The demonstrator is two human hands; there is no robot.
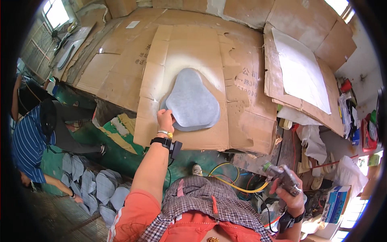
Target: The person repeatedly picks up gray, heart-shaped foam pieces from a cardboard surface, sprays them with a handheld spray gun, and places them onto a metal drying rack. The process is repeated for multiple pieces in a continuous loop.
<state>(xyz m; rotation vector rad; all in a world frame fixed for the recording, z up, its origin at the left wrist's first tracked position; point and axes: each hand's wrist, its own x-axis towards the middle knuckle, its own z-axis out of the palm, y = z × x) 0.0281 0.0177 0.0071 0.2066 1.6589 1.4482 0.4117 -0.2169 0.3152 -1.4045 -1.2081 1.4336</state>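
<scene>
A grey, rounded-triangular sheet (192, 99) lies on a cardboard piece on the table, its narrow end pointing away from me. Along its lower left side a second edge shows, so another like piece seems to lie beneath. My left hand (165, 120) is closed on that left edge, thumb and fingers pinching it. Off to the right, away from the table top, my right hand (292, 192) grips a metal spray gun (284, 178). A yellow hose (252, 188) runs from the gun. Pale overspray marks the cardboard (155, 86) around the sheet.
At the left a co-worker in a striped shirt (29, 135) reaches toward several grey pieces (105, 187) on a mesh rack. A white sheet (302, 66) covers a raised cardboard panel at the right. Bags (312, 141) and a blue-white box (335, 204) crowd the right side.
</scene>
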